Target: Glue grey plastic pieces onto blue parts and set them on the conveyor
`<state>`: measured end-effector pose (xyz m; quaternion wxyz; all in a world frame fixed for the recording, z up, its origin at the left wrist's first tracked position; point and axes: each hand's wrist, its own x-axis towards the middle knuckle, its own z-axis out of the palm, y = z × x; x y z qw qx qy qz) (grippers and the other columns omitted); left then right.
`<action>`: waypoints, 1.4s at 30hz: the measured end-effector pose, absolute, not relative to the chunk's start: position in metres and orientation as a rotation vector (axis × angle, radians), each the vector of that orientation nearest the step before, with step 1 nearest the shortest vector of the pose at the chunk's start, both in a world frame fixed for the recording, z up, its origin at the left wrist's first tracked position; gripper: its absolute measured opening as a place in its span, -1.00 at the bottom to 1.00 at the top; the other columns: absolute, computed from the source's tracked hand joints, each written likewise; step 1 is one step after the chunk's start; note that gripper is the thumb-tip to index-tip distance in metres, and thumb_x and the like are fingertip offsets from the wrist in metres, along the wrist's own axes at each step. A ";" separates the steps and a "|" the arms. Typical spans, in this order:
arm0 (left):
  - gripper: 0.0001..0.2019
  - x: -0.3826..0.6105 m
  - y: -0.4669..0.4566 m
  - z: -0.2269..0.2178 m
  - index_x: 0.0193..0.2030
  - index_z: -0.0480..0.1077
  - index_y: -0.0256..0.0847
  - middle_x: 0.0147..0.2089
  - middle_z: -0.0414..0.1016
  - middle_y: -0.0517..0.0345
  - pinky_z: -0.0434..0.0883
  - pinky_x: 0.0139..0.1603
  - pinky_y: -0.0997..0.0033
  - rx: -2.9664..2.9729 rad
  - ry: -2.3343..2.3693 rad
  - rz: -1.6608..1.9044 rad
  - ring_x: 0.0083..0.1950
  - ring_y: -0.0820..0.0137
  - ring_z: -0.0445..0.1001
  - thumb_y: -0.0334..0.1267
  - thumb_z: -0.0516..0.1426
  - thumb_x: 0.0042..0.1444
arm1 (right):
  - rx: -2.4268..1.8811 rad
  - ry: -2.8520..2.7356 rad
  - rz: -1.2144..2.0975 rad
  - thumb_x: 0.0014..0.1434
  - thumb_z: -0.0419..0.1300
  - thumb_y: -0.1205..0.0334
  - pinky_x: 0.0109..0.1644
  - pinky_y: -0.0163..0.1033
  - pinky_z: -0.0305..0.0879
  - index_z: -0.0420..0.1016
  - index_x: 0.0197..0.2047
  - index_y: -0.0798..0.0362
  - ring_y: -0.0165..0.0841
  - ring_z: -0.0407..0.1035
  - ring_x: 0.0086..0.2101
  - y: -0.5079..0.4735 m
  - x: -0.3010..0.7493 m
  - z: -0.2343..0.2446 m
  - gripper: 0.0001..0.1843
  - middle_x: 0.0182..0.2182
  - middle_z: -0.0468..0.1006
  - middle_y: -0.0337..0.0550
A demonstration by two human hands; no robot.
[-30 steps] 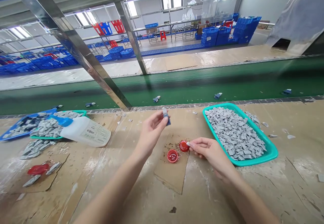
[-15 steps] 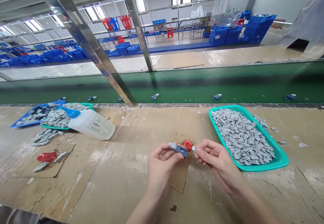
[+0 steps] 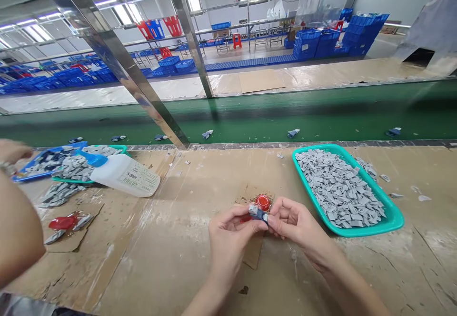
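Blue-grey piece (image 3: 257, 213) partly hides a red dish (image 3: 263, 202).

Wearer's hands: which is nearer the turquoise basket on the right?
Right. The right hand is just left of the turquoise basket; the left hand is farther left, holding a navy-and-grey piece.

Factory workshop: green conveyor belt (image 3: 250, 113) with small parts (image 3: 293, 133), stacked blue crates (image 3: 363, 35), tray (image 3: 395, 218) of grey pieces (image 3: 339, 190)

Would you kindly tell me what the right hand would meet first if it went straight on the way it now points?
The right hand would probably first meet the dark blue piece held in the left hand; whether they already touch is unclear.
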<state>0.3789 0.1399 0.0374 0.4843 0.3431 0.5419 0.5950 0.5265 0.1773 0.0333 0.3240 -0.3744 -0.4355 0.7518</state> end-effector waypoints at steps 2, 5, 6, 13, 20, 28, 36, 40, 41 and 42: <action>-0.86 0.378 0.139 0.038 -0.45 0.58 -0.21 -0.38 0.56 0.13 0.57 -0.22 0.41 0.915 1.318 1.419 -0.28 0.33 0.55 -0.44 0.37 -0.22 | -0.994 -1.156 2.034 0.08 0.30 -0.04 -0.49 -0.39 0.02 0.23 -0.35 0.03 -0.46 0.24 -0.50 0.178 0.527 0.029 -0.61 -0.55 0.42 -0.31; -0.84 0.374 0.140 0.038 -0.40 0.59 -0.19 -0.35 0.55 0.14 0.59 -0.24 0.38 1.012 1.288 1.402 -0.29 0.34 0.55 -0.44 0.36 -0.21 | -0.989 -1.174 2.050 0.07 0.29 -0.07 -0.53 -0.41 -0.03 0.21 -0.32 0.02 -0.49 0.18 -0.52 0.178 0.527 0.028 -0.60 -0.56 0.39 -0.34; -0.80 0.373 0.142 0.039 -0.35 0.60 -0.18 -0.30 0.56 0.14 0.60 -0.21 0.37 1.031 1.276 1.384 -0.26 0.33 0.55 -0.43 0.36 -0.20 | -0.982 -1.179 2.035 0.08 0.29 -0.06 -0.52 -0.41 -0.03 0.21 -0.31 0.02 -0.50 0.17 -0.53 0.178 0.527 0.029 -0.60 -0.55 0.40 -0.35; -0.60 0.367 0.161 0.043 0.01 0.49 -0.18 0.01 0.55 0.03 0.42 0.16 0.25 1.025 1.183 1.151 0.04 0.24 0.51 -0.34 0.30 -0.03 | -1.189 -1.361 1.546 0.15 0.21 0.00 -0.27 -0.25 0.26 0.40 -0.26 0.03 -0.33 0.39 -0.35 0.190 0.545 0.040 -0.74 -0.40 0.53 -0.18; -0.62 0.328 0.233 0.024 0.03 0.42 -0.31 -0.05 0.57 -0.07 0.37 0.17 0.17 1.302 1.372 1.285 0.02 0.23 0.52 -0.27 0.21 0.04 | -1.771 -1.726 0.122 0.08 0.31 0.21 -0.15 -0.07 0.24 0.61 -0.26 -0.06 -0.09 0.23 -0.19 0.220 0.609 0.015 -0.88 -0.27 0.51 -0.09; -0.59 0.313 0.332 0.002 0.12 0.35 -0.26 0.05 0.51 -0.05 0.40 0.10 0.26 1.998 1.717 0.941 0.04 0.28 0.50 -0.43 0.00 0.12 | -1.955 -1.864 -0.004 0.15 0.25 0.23 -0.26 -0.07 0.26 0.55 -0.26 0.03 -0.06 0.21 -0.22 0.225 0.589 0.013 -0.91 -0.35 0.47 -0.02; -0.63 0.339 0.427 0.006 0.04 0.45 -0.26 -0.03 0.54 -0.10 0.36 0.05 0.16 2.224 1.898 0.586 0.00 0.10 0.47 -0.42 0.09 0.07 | -1.991 -1.874 0.003 0.21 0.09 0.47 -0.30 -0.15 0.30 0.46 -0.25 0.12 -0.10 0.26 -0.20 0.221 0.579 0.012 -0.86 -0.28 0.44 0.05; -0.73 0.361 0.451 0.007 -0.09 0.50 -0.29 -0.06 0.51 -0.16 0.31 0.10 0.16 2.289 1.930 0.477 0.05 0.08 0.40 -0.37 0.07 0.11 | -1.977 -1.866 0.043 0.22 0.07 0.48 -0.35 -0.15 0.29 0.48 -0.19 0.09 -0.11 0.28 -0.22 0.223 0.579 0.011 -0.80 -0.28 0.45 0.02; -0.74 0.368 0.452 0.007 -0.09 0.50 -0.29 -0.04 0.49 -0.17 0.29 0.12 0.15 2.305 1.930 0.478 0.08 0.08 0.37 -0.33 0.07 0.13 | -1.965 -1.853 0.034 0.23 0.08 0.46 -0.36 -0.15 0.28 0.49 -0.18 0.09 -0.11 0.29 -0.22 0.223 0.580 0.009 -0.80 -0.28 0.45 0.02; -0.74 0.374 0.453 0.006 -0.09 0.49 -0.29 -0.03 0.47 -0.18 0.27 0.13 0.13 2.316 1.926 0.480 0.11 0.07 0.33 -0.30 0.07 0.14 | -1.939 -1.831 0.026 0.23 0.09 0.44 -0.35 -0.15 0.28 0.50 -0.17 0.08 -0.12 0.30 -0.22 0.224 0.581 0.008 -0.80 -0.27 0.44 0.02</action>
